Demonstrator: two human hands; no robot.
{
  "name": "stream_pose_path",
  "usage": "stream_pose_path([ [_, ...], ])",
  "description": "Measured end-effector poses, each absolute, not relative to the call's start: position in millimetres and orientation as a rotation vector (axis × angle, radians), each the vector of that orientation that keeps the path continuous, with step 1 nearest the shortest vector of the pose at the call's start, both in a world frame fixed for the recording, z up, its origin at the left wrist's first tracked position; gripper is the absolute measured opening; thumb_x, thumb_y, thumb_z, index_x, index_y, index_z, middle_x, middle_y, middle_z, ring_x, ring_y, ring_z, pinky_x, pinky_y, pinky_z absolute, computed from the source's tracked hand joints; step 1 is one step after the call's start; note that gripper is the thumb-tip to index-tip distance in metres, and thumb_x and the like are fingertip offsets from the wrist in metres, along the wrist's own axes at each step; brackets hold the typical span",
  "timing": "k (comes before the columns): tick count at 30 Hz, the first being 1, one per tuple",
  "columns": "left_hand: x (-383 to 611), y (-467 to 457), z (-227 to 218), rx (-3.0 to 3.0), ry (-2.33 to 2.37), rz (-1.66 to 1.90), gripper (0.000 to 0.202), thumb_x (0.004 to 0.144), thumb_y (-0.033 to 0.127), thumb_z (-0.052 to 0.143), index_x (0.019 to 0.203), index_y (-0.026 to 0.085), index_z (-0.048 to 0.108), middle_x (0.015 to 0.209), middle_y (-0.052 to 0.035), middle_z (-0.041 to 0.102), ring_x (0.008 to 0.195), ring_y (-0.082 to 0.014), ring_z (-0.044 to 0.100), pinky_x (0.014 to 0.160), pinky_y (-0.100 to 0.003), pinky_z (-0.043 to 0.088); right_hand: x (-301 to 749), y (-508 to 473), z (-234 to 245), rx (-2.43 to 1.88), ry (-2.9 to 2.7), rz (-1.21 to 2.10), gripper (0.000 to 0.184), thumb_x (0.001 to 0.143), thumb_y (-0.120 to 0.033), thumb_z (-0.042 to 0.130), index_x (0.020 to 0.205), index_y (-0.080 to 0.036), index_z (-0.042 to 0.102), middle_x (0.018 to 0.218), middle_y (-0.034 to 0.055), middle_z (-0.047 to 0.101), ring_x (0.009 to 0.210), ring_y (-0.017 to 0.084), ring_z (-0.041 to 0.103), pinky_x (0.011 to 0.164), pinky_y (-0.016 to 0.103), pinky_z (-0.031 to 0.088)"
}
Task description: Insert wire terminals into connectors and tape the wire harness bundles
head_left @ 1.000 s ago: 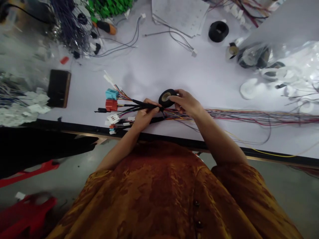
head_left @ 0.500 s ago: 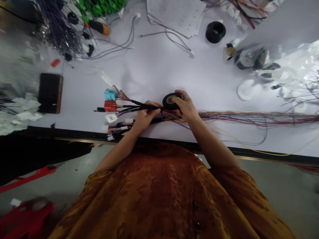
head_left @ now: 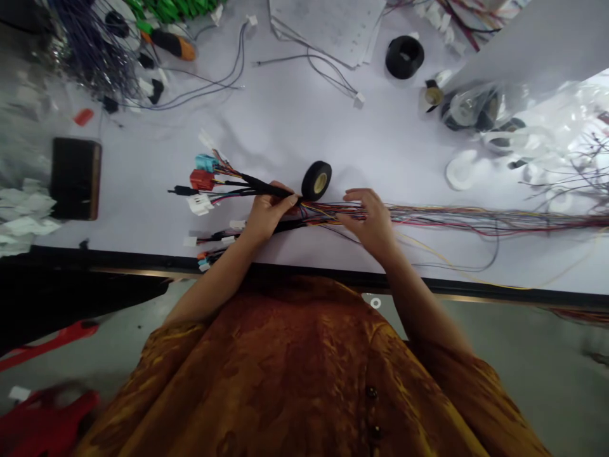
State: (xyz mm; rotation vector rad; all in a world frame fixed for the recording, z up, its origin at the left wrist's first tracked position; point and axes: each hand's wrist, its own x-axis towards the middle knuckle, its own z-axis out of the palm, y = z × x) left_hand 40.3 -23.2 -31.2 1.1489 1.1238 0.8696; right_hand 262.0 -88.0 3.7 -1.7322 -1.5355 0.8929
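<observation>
My left hand point(head_left: 268, 214) is closed around a wire harness point(head_left: 257, 184), whose branches are wrapped in black tape. A blue connector point(head_left: 206, 163), a red connector point(head_left: 202, 179) and a white connector point(head_left: 200, 204) end the branches on the left. Just right of my left fingertips, a roll of black tape point(head_left: 316, 181) stands tilted beside the harness. My right hand point(head_left: 368, 221) is apart from the roll, thumb and fingers spread, above the loose wires point(head_left: 442, 216) that run off to the right. A second taped bundle point(head_left: 290, 225) lies nearer the table edge, partly behind my left hand.
A phone point(head_left: 76, 179) lies at the left beside white connectors point(head_left: 26, 212). Another black tape roll point(head_left: 404, 57) and paper sheets point(head_left: 330, 28) are at the back. An orange-handled tool point(head_left: 174, 44) lies back left. Plastic bags point(head_left: 537, 114) sit at the right.
My right hand has let go of the tape roll and moved right, its fingers now apart. The roll has tipped more upright. My left hand still grips the harness.
</observation>
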Motion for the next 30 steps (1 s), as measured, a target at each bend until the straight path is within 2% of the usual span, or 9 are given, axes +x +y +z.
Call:
stream_pose_path([
  [3, 38.1, -22.0, -33.1, 1.082, 1.107, 0.857, 0.026, 0.073, 0.032, 0.079, 0.081, 0.02, 0.058, 0.073, 0.0024, 0.065, 0.067, -0.0129, 0.065, 0.065, -0.027, 0.059, 246.4, -95.1, -2.2, -1.786, -2.112, 0.604, 0.051, 0.084, -0.036, 0.068, 0.13, -0.017, 0.056, 0.133, 0.0151, 0.059, 0.128, 0.034, 0.048, 0.114, 0.056, 0.026],
  [5, 36.5, -21.2, -32.9, 1.081, 1.096, 0.843, 0.026, 0.071, 0.031, 0.08, 0.079, 0.02, 0.058, 0.071, 0.0027, 0.064, 0.067, -0.0134, 0.064, 0.065, -0.028, 0.058, 232.8, -91.8, -6.8, -1.766, -2.307, 0.54, 0.055, 0.088, -0.034, 0.064, 0.137, -0.012, 0.051, 0.129, 0.0176, 0.06, 0.122, 0.034, 0.05, 0.111, 0.053, 0.029],
  [9, 30.1, -17.9, -29.2, 1.188, 1.08, 0.762, 0.027, 0.067, 0.031, 0.082, 0.077, 0.019, 0.06, 0.072, 0.001, 0.064, 0.072, -0.016, 0.064, 0.072, -0.034, 0.058, 218.8, -81.0, -11.2, -1.714, -2.47, 0.513, 0.047, 0.092, -0.033, 0.059, 0.132, -0.009, 0.054, 0.118, 0.0187, 0.062, 0.109, 0.033, 0.054, 0.094, 0.044, 0.041],
  [14, 22.2, -14.7, -25.8, 1.358, 1.105, 0.709, 0.026, 0.067, 0.033, 0.085, 0.077, 0.018, 0.065, 0.074, -0.0003, 0.067, 0.074, -0.0167, 0.064, 0.073, -0.033, 0.055, 222.1, -80.0, -9.6, -1.697, -2.446, 0.597, 0.046, 0.096, -0.041, 0.053, 0.134, -0.014, 0.054, 0.116, 0.0146, 0.065, 0.101, 0.029, 0.059, 0.085, 0.038, 0.043],
  [19, 19.5, -18.6, -29.7, 1.402, 1.142, 0.665, 0.025, 0.069, 0.036, 0.082, 0.077, 0.02, 0.065, 0.072, 0.0008, 0.065, 0.069, -0.0143, 0.06, 0.064, -0.028, 0.052, 222.3, -80.3, -8.3, -1.766, -2.403, 0.718, 0.033, 0.098, -0.034, 0.049, 0.125, -0.019, 0.062, 0.111, 0.0097, 0.069, 0.093, 0.025, 0.063, 0.079, 0.035, 0.042],
  [30, 18.9, -17.0, -26.4, 1.41, 1.193, 0.665, 0.022, 0.07, 0.036, 0.083, 0.073, 0.023, 0.065, 0.071, 0.0032, 0.063, 0.068, -0.0138, 0.057, 0.067, -0.031, 0.05, 219.9, -76.7, -3.3, -1.76, -2.317, 0.816, 0.031, 0.1, -0.034, 0.048, 0.124, -0.022, 0.062, 0.121, 0.006, 0.069, 0.102, 0.022, 0.064, 0.078, 0.03, 0.044],
])
